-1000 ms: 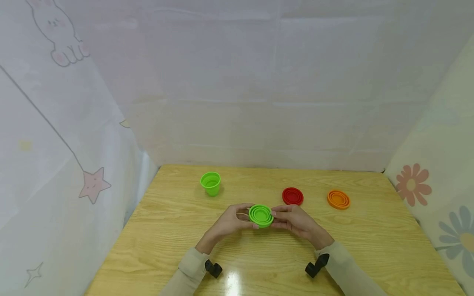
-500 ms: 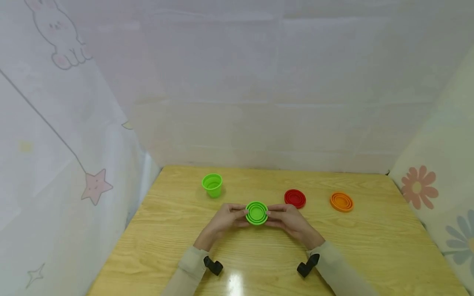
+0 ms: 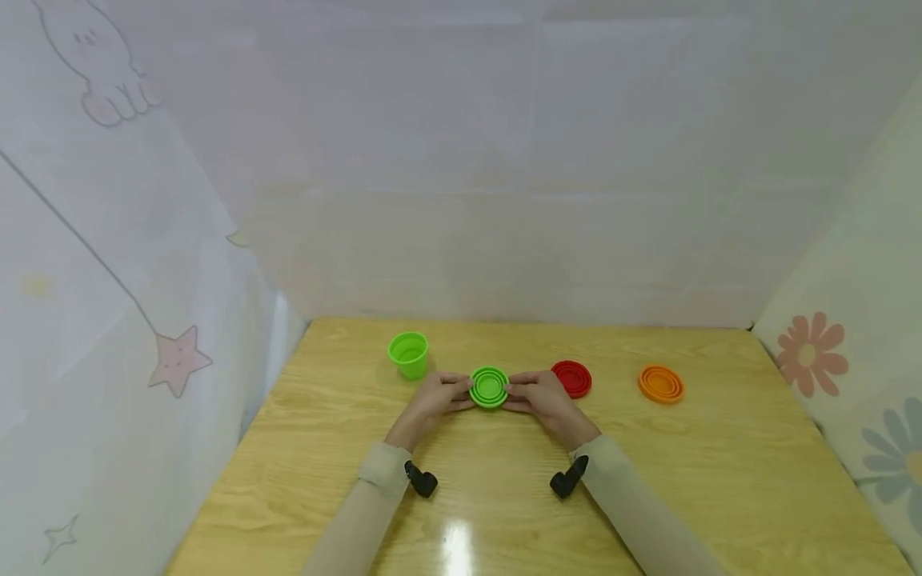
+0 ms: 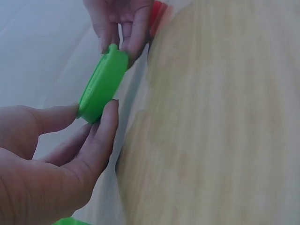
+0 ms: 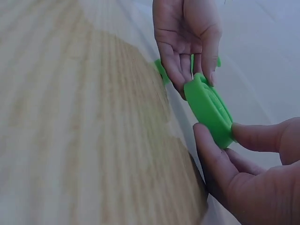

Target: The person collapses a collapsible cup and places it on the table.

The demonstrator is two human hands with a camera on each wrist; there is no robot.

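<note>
Between both hands is a flattened green collapsible cup (image 3: pixel 489 388), its nested rings facing up. My left hand (image 3: pixel 435 402) pinches its left edge, thumb on the rim and fingers beneath. On the opposite edge my right hand (image 3: pixel 545 400) pinches it the same way. Both wrist views show the folded green cup (image 4: pixel 104 85) held above the wooden table. Left of the hands stands a second green cup (image 3: pixel 409 356), expanded and upright. Just beyond the right hand lies a flattened red collapsible cup (image 3: pixel 572 378), partly covered by that hand in the head view.
A flattened orange collapsible cup (image 3: pixel 660 384) lies farther right on the wooden table (image 3: pixel 720 480). Pale printed sheets hang behind the table and along both sides. Each wrist carries a small black camera (image 3: pixel 569 478).
Both hands have carried the folded green cup away from the body and slightly left. It is now more level between them. The other cups stay in place on the table.
</note>
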